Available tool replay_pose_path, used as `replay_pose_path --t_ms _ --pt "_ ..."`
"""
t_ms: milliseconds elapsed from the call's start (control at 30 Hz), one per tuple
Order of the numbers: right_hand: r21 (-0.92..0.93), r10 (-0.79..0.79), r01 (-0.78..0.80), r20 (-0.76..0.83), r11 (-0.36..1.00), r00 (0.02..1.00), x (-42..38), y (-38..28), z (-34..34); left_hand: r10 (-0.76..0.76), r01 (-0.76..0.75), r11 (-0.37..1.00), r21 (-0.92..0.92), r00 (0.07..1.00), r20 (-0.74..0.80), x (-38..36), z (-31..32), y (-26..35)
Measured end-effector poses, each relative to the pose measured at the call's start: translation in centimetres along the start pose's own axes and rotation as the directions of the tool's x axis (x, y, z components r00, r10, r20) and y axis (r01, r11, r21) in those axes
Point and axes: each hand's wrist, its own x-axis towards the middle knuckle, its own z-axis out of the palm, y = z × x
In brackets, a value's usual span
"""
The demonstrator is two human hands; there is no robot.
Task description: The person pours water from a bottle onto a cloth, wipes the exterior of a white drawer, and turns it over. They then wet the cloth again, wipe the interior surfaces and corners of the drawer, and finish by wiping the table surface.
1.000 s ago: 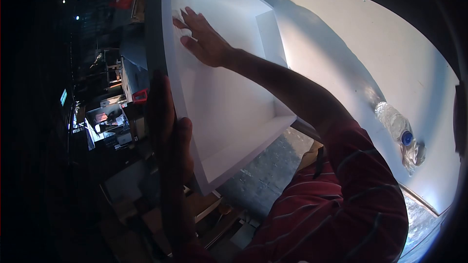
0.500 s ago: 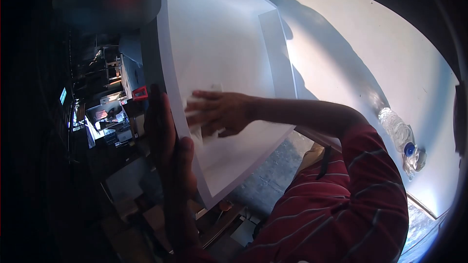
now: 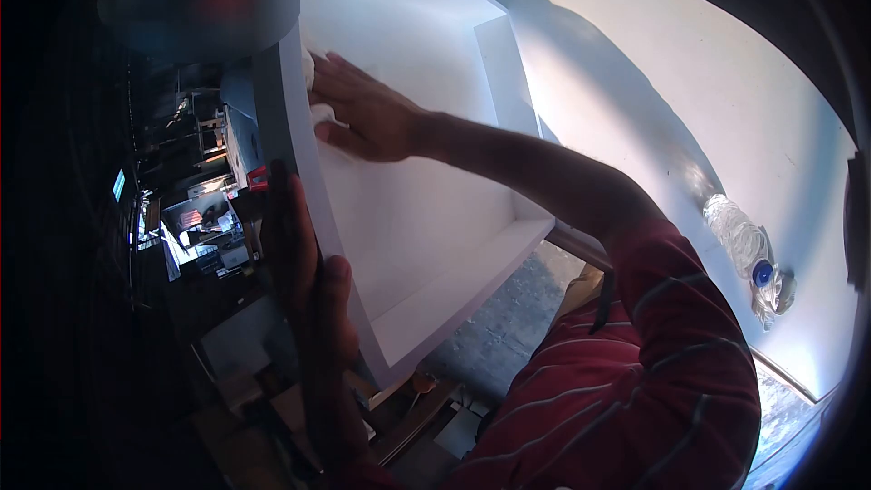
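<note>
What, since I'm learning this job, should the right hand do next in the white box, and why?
Probably slide the right hand, with its white wad, along the picture-left side of the white box toward the near corner: the inside lies unobstructed that way, and the left hand is against that side's outer face, apparently bracing it.

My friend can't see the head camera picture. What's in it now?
A right hand holds a white wad, maybe cloth, inside an open white box; the left hand is against the box's side. Nearby, a clear bottle lies on a white board.
</note>
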Motion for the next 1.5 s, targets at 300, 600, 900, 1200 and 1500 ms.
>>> replay_pose_path --t_ms 300,600,900,1200,1500 --pt "0.164 -0.057 0.048 0.049 0.985 0.997 -1.5 -1.2 -0.1 -0.015 0.014 1.000 -0.015 1.000 -0.015 0.0 0.0 0.3" --pt "0.139 -0.319 0.288 0.374 0.948 0.871 -9.5 -0.4 -1.3 -0.011 0.012 1.000 0.023 1.000 -0.012 0.0 -0.2 0.2" --pt "0.087 0.368 -0.360 -0.121 0.929 0.922 -4.7 7.0 -0.3 0.020 -0.021 0.999 0.047 1.000 0.015 0.0 -0.1 0.3" --pt "0.055 0.163 -0.158 -0.105 0.986 0.981 1.4 1.6 0.1 0.036 -0.037 0.998 0.046 0.999 0.019 0.0 -0.2 0.0" --pt "0.089 0.545 -0.539 -0.206 0.837 0.813 -8.0 13.6 -0.2 0.038 -0.038 0.999 0.021 0.999 0.007 0.1 -0.1 0.2"
